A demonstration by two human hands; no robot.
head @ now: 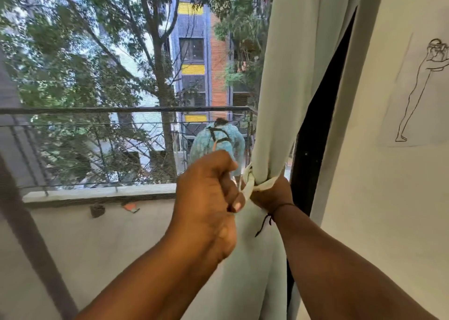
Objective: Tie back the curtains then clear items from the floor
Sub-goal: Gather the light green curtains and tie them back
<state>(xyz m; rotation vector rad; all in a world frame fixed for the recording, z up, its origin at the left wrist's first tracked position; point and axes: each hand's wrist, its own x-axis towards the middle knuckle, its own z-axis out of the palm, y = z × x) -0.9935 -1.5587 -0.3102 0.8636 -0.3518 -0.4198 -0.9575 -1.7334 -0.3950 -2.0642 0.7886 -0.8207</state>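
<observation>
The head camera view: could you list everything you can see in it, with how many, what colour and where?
curtain: one, pale grey-green, right of the window, gathered at the middle
tie: one, cream, wrapped around the gathered curtain
railing: one, dark metal, across the balcony outside
garment: one, light blue, draped on the railing
trees: several, green, beyond the balcony
building: one, blue, orange and yellow, behind the trees
drawing: one, black line figure, on the white wall at right
left hand: one, closed on the tie's end
right hand: one, black wrist cord, gripping the tie at the curtain
</observation>
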